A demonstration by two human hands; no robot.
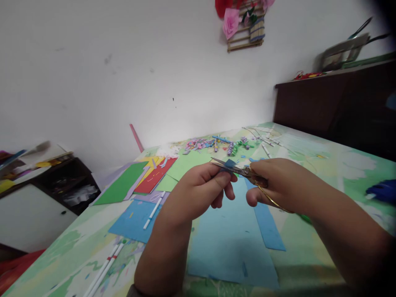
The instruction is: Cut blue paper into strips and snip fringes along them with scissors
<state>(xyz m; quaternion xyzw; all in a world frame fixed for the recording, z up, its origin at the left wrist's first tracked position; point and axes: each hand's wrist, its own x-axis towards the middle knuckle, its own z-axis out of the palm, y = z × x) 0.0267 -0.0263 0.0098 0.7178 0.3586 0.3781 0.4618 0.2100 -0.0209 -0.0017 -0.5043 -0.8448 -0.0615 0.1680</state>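
Green-patterned table (324, 165) runs wide, bare toward 3 o'clock. Light blue sheet (229, 243) lies at 6 o'clock below the hands. Right hand (278, 183) grips gold scissors (244, 171), blades parted; left hand (201, 192) pinches a tiny blue scrap (229, 163) dead center.

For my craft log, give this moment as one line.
left hand: pinches blue paper scrap | right hand: holds scissors, blades at scrap

Right hand (275, 181) scissors (238, 168) cutting blue scrap (229, 163)
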